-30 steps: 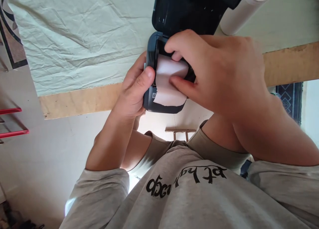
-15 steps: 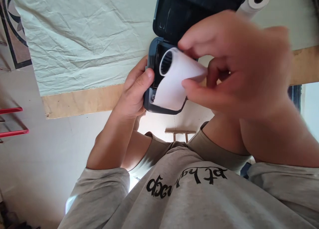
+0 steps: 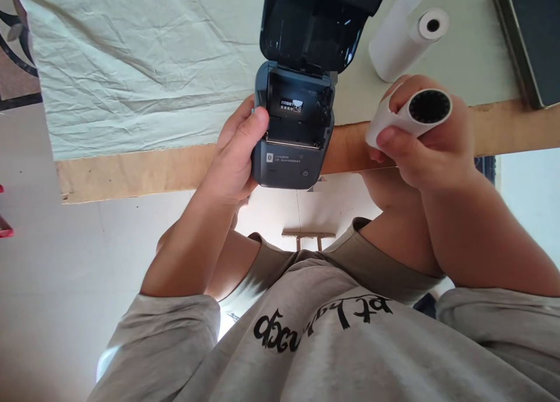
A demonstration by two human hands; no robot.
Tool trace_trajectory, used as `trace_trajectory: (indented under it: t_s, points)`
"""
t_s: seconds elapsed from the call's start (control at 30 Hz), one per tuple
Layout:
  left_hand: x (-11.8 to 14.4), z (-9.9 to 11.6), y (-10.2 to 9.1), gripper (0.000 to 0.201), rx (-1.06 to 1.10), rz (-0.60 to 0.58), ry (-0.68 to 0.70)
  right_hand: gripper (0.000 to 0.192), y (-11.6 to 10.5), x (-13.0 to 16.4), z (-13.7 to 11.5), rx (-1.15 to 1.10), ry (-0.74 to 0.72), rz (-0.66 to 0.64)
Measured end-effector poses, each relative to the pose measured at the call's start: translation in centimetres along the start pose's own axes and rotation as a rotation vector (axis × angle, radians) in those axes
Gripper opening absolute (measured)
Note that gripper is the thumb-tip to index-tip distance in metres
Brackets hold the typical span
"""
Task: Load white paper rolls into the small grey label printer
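My left hand grips the left side of a small dark blue label printer, held just past the table's front edge. Its lid stands open and the paper bay is bare. My right hand holds a white paper roll to the right of the printer, with the roll's dark core facing me. Thumb and fingers wrap around the roll.
A second white paper roll lies on the pale green cloth covering the wooden table. A dark flat box sits at the table's right end. My grey shirt fills the lower part of the view.
My right hand lifted the paper roll out of the printer's bay and carried it to the right. The bay now shows bare. My left hand kept its hold on the printer.
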State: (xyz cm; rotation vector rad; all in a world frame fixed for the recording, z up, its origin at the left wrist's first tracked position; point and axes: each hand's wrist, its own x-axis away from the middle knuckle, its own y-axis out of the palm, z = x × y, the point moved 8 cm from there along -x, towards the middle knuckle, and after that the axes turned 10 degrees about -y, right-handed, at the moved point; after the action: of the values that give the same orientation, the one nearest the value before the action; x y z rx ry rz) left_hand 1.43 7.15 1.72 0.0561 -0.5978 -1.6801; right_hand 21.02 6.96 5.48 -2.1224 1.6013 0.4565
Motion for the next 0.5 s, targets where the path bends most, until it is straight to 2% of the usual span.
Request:
trace_trajectory:
  t_s: [0.13, 0.27, 0.33, 0.4, 0.5]
  points:
    - [-0.3, -0.5, -0.6, 0.043, -0.047, 0.004, -0.011, 0.027, -1.0, -0.4, -1.2, 0.246, -0.098, 0.014]
    - [-0.6, -0.6, -0.7, 0.052, -0.093, -0.051, 0.021, 0.032, -5.5, -0.5, -2.7, 0.5, -0.339, 0.205]
    - [-0.6, -0.6, -0.7, 0.054, -0.099, -0.07, 0.018, 0.031, -7.8, -0.4, -2.8, 0.557, -0.443, 0.225]
    - [-0.6, -0.7, -0.8, 0.057, -0.101, -0.063, 0.013, 0.032, -10.1, -0.5, -1.8, 0.582, -0.395, 0.271]
    - [-0.7, -0.6, -0.8, 0.059, -0.098, -0.06, 0.022, 0.048, -12.3, -0.8, 0.9, 0.792, -0.128, 0.289]
